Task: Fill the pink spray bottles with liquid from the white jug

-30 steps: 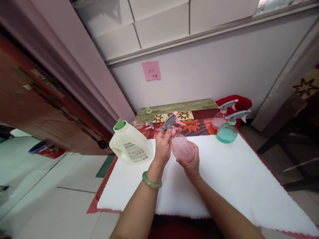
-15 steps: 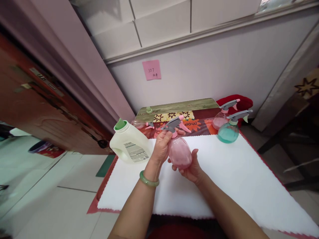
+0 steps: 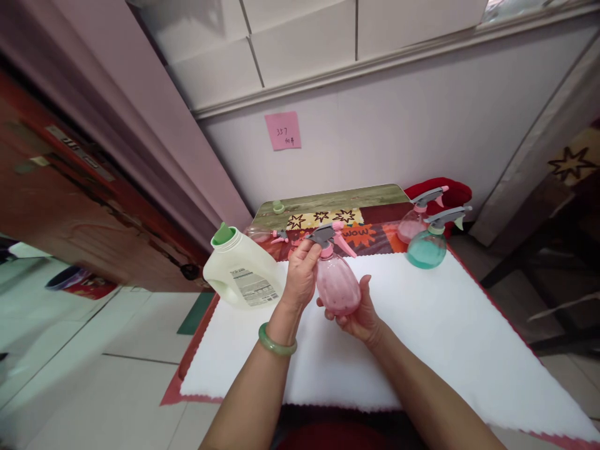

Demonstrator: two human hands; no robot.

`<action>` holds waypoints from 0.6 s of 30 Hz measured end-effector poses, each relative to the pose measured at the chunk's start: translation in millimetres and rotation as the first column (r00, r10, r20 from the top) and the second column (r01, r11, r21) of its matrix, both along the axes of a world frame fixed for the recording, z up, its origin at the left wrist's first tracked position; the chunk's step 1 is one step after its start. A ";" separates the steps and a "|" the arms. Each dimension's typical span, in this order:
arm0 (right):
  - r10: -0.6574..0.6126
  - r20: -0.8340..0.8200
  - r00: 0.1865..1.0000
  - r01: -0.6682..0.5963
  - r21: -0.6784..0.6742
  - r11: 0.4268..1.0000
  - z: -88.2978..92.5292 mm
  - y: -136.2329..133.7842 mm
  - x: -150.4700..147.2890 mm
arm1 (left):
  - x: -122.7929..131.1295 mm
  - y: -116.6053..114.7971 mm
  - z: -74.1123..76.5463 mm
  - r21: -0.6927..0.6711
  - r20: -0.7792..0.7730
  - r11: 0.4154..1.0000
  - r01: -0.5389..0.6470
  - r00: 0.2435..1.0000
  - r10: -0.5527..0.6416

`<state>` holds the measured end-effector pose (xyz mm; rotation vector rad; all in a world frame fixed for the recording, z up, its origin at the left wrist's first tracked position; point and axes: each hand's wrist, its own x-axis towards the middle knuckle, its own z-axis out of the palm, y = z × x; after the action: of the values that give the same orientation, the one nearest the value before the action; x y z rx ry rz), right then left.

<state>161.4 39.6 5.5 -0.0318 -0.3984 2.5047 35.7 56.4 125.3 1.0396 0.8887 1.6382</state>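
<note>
I hold a pink spray bottle (image 3: 335, 286) upright above the white cloth (image 3: 422, 337). My left hand (image 3: 299, 275), with a green bangle on the wrist, is closed around the bottle's neck just under its grey trigger head (image 3: 323, 235). My right hand (image 3: 357, 314) cups the round bottom of the bottle from below, fingers curled against it.
A white detergent jug (image 3: 241, 270) with a green cap stands at the cloth's left. A teal spray bottle (image 3: 426, 245) and another pink one (image 3: 412, 225) stand at the back right. A further small pink sprayer (image 3: 267, 235) lies behind the jug. A green cap (image 3: 278, 205) sits near the wall.
The pink bottle has been turned from tilted to nearly upright. My right hand slid from its side to underneath its base. The left hand stayed on the neck.
</note>
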 end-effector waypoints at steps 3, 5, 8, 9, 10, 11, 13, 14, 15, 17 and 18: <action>-0.068 0.055 0.996 0.068 -0.005 0.998 7.0 -1.6 -0.2 | 1.8 -3.4 0.3 -0.003 -0.071 0.997 -0.072 0.995 0.071; -0.114 0.079 0.990 0.114 0.010 0.993 12.4 -3.0 -1.0 | 3.0 -6.9 0.5 -0.003 -0.111 0.992 -0.128 0.986 0.126; -0.171 0.094 0.981 0.167 0.043 0.985 18.3 -4.4 -2.9 | 4.7 -10.8 1.6 -0.010 -0.150 0.987 -0.157 0.977 0.154; -0.190 0.097 0.977 0.185 0.057 0.981 19.1 -4.6 -3.6 | 5.3 -11.2 2.2 -0.012 -0.162 0.987 -0.158 0.975 0.154; -0.209 0.102 0.973 0.202 0.074 0.977 19.3 -4.7 -4.4 | 5.9 -11.0 2.6 -0.014 -0.172 0.986 -0.163 0.972 0.159; -0.226 0.108 0.968 0.217 0.093 0.972 19.0 -4.8 -5.1 | 6.5 -10.4 3.0 -0.015 -0.178 0.984 -0.176 0.969 0.170; -0.249 0.124 0.961 0.234 0.121 0.965 17.4 -4.9 -6.1 | 7.2 -8.2 3.7 -0.021 -0.180 0.978 -0.210 0.963 0.202; -0.253 0.131 0.959 0.237 0.127 0.963 16.6 -5.0 -6.3 | 7.2 -6.9 4.0 -0.028 -0.176 0.975 -0.219 0.961 0.211; -0.253 0.137 0.958 0.236 0.127 0.963 15.9 -5.2 -6.3 | 7.0 -5.7 4.5 -0.037 -0.170 0.975 -0.218 0.963 0.209; -0.241 0.139 0.961 0.226 0.117 0.967 15.6 -5.6 -5.6 | 5.7 -3.8 5.9 -0.056 -0.158 0.981 -0.184 0.972 0.174; -0.230 0.137 0.964 0.216 0.109 0.970 16.0 -5.7 -5.0 | 4.6 -3.2 6.9 -0.065 -0.151 0.985 -0.161 0.977 0.150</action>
<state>156.5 33.9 21.5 -0.2154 -0.5420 2.2654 40.3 53.2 132.2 1.0681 1.1467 1.6584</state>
